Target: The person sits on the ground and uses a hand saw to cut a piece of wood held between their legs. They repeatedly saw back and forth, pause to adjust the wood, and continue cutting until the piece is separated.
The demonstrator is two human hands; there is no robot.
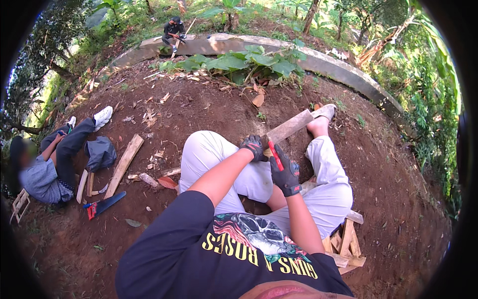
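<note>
I sit on bare earth with my knees bent, in light trousers. My left hand (253, 146), in a black glove, grips the near end of a pale wooden plank (294, 125). The plank slants up and away to the right, toward my right foot. My right hand (286, 173), also in a black glove, holds a thin red-handled tool (273, 154) against the plank's near end, right beside the left hand. The tool's tip is hidden between the two gloves.
A low wooden stool (347, 244) stands under my right thigh. To the left a person (47, 169) sits on the ground beside a dark bag (99, 152), a long plank (124, 163) and a hand saw (105, 203). Another person (173, 30) sits on a curved concrete wall (328, 65) behind leafy plants (239, 62).
</note>
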